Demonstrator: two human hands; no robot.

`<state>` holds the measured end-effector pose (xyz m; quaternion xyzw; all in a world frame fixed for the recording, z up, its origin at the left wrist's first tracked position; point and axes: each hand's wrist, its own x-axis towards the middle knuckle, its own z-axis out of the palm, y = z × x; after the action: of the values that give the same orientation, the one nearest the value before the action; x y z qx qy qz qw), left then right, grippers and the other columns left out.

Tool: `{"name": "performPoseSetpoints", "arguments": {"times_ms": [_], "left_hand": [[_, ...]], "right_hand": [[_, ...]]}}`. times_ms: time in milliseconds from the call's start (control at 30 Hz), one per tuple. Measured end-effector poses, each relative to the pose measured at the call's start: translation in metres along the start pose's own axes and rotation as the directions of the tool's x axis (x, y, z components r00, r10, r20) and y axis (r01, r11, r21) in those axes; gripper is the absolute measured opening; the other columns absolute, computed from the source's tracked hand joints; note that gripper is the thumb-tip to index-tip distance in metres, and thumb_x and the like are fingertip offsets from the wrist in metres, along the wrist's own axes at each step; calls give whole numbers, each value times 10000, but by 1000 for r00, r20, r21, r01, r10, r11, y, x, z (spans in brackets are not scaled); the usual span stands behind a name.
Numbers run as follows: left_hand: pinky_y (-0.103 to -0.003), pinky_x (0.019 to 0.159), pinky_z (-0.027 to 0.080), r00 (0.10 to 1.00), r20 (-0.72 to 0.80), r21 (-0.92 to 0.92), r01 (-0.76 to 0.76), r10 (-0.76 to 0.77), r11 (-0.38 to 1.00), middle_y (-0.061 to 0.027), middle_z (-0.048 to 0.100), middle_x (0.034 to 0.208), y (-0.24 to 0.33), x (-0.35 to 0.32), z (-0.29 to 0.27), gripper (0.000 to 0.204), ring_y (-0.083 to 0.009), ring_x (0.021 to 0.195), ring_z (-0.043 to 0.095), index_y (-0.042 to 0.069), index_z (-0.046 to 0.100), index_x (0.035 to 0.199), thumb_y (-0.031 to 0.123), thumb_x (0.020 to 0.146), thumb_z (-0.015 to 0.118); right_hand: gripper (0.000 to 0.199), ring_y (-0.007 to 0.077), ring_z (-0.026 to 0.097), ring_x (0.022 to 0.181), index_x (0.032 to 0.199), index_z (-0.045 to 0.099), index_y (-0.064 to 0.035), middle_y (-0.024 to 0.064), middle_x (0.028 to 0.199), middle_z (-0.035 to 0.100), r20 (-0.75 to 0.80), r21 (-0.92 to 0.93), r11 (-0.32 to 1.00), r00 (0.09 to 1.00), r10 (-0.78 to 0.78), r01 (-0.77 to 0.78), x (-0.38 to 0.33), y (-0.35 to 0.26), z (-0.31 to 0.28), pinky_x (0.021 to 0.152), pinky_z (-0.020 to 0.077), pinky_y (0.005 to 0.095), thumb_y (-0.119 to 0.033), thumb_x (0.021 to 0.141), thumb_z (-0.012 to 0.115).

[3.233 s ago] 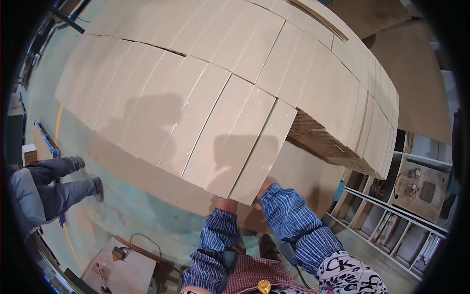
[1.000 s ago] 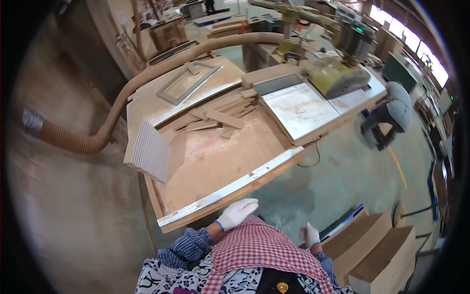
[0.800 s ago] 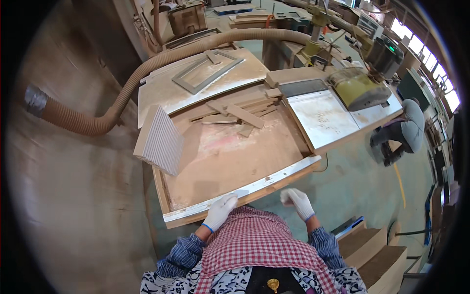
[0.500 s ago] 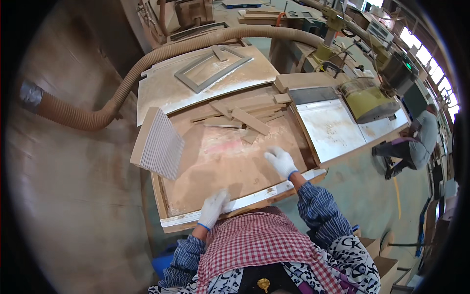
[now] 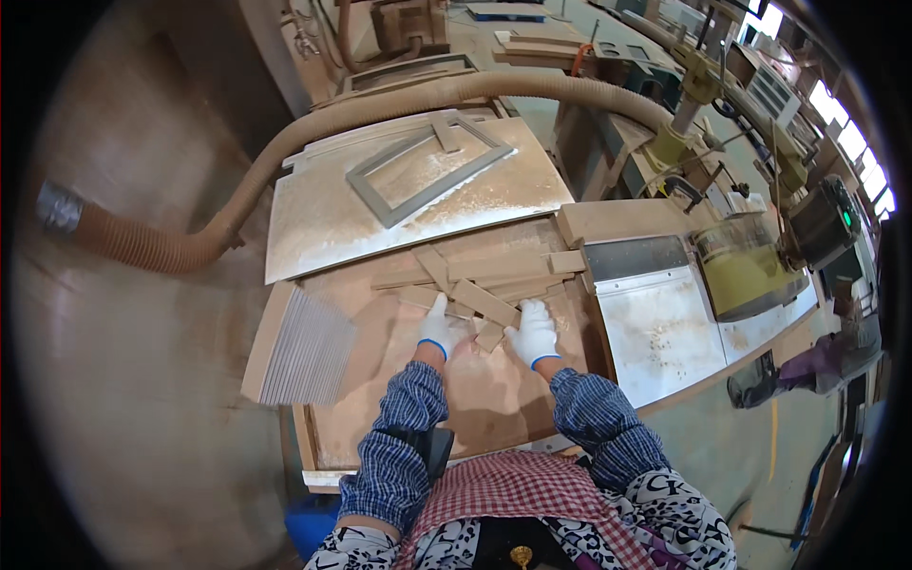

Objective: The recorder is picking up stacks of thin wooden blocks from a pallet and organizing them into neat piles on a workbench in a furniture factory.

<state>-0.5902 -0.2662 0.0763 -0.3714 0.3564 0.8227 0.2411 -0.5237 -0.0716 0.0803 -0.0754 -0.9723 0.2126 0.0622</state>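
Observation:
Several loose wooden strips [image 5: 486, 302] lie crossed in a heap toward the far side of a shallow wooden work tray [image 5: 380, 427]. My left hand [image 5: 437, 328], in a white glove, reaches to the near left of the heap, fingers stretched forward against a pale strip. At the right end of the slanting top strip is my gloved right hand [image 5: 535, 334], its thumb apart from the fingers. Both hands look open, without a clear grip. A short wood piece [image 5: 489, 335] lies between them. On the left of the tray stands a stack of thin grooved boards [image 5: 302, 347].
Beyond the tray, a grey frame [image 5: 388, 211] rests on a dusty board [image 5: 313, 223]. A ribbed hose [image 5: 380, 104] arches behind it. To the right stands a yellow-green machine [image 5: 750, 271] by a metal plate [image 5: 655, 323]. A person [image 5: 826, 361] is at far right.
Both my hands have moved forward from the tray's near edge to the heap of strips. My view has shifted, and the person at right has changed posture.

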Motion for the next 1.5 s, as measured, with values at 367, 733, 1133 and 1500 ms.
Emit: {"name": "performPoseSetpoints", "arguments": {"times_ms": [367,733,1133,1500], "left_hand": [[-472,750,503,856,-72,571,-385,512,725,-139,620,1059,36,-10,-67,421,-294,918,611,23,597,1129,304,833,696],[-414,964,421,488,825,558,-620,286,-551,-191,609,1155,73,-15,105,432,-352,1109,551,45,602,1164,346,853,611],[-363,848,474,702,684,593,-694,-200,-407,-189,670,1024,62,23,140,398,-315,962,636,32,655,1097,347,859,601],[-393,860,461,731,655,722,-680,-193,-126,-234,662,1011,20,10,112,476,-366,970,615,-16,656,1059,425,909,558]], "right_hand": [[439,365,532,1057,1151,525,-55,174,1081,571,-34,201,955,976,-215,218,-34,18,-33,917,435,450,-167,748,657],[507,349,538,1114,1226,562,-71,163,1256,536,188,242,953,955,-228,180,-53,38,-60,969,430,432,-278,786,703],[730,197,527,992,1382,334,-4,75,1188,479,656,733,-439,710,256,-520,17,-10,-10,840,495,352,-315,851,727],[532,135,550,811,1229,477,-85,32,1051,545,602,773,-422,758,252,-474,18,-17,-12,706,514,287,-374,849,713]]}}
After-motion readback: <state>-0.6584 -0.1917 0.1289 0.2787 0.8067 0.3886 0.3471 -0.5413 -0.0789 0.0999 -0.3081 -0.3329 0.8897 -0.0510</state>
